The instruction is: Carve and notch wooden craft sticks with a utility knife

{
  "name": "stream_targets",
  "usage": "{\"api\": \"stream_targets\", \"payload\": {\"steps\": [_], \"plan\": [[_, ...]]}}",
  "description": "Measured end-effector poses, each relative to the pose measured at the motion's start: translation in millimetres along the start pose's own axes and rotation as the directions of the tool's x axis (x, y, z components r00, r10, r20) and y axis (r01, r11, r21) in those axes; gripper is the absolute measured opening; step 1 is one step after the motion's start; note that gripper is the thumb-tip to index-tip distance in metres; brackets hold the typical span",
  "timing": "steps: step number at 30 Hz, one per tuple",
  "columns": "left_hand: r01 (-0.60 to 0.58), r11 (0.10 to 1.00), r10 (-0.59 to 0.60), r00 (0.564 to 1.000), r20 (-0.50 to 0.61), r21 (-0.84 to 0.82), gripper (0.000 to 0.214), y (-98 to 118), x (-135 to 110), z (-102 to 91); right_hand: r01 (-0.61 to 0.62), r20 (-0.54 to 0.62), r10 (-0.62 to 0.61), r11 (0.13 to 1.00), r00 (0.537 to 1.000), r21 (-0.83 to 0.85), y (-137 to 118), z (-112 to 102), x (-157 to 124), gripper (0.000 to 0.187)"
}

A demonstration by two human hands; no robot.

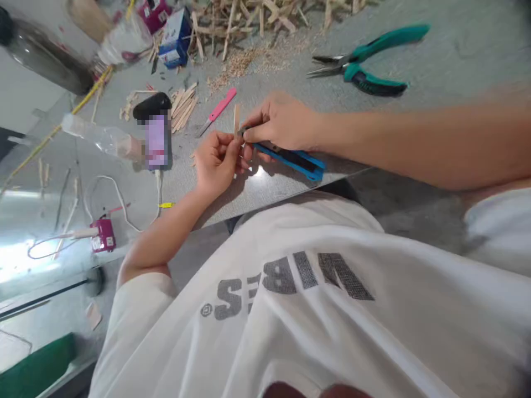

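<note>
My left hand [216,160] pinches a small flat wooden stick [237,118] that stands upright between its fingertips. My right hand [279,122] is wrapped round a blue and black utility knife [292,159], with the blade end up against the stick. Both hands meet just above the grey table [415,66] near its front edge. The blade itself is hidden by the fingers.
Green-handled pliers [365,61] lie at the far right. A pink small knife [218,110], loose sticks [185,105], a phone [156,138] on a cable, a plastic bottle [102,138] and a heap of wood scraps [249,16] sit behind the hands.
</note>
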State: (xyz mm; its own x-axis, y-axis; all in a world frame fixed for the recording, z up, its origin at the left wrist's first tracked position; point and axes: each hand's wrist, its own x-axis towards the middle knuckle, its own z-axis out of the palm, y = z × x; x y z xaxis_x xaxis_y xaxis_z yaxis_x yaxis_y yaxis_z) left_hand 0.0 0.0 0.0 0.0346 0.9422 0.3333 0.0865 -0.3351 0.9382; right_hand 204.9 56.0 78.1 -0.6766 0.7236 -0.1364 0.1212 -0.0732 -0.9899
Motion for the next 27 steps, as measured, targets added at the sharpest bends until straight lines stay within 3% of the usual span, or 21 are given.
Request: {"api": "stream_targets", "payload": {"steps": [6, 16, 21, 27], "plan": [[-0.048, 0.999, 0.047, 0.999, 0.003, 0.022, 0.056, -3, 8, 1.8, 0.01, 0.013, -0.01, 1.0, 1.0, 0.001, -2, -6, 4, 0.038], [0.013, 0.999, -0.013, 1.0, 0.014, 0.039, 0.054, -9, 5, -1.5, -0.045, 0.057, 0.041, 0.996, 0.998, 0.075, 0, -11, 7, 0.033], [-0.036, 0.999, 0.036, 0.999, 0.037, -0.008, 0.056, -8, 8, -1.2, -0.013, 0.063, 0.008, 0.997, 0.998, 0.073, 3, -12, 9, 0.033], [0.004, 1.0, -0.004, 1.0, 0.03, -0.004, 0.055, -12, 10, -4.0, 0.051, 0.045, -0.051, 0.999, 0.998, 0.02, 6, -14, 8, 0.038]]}}
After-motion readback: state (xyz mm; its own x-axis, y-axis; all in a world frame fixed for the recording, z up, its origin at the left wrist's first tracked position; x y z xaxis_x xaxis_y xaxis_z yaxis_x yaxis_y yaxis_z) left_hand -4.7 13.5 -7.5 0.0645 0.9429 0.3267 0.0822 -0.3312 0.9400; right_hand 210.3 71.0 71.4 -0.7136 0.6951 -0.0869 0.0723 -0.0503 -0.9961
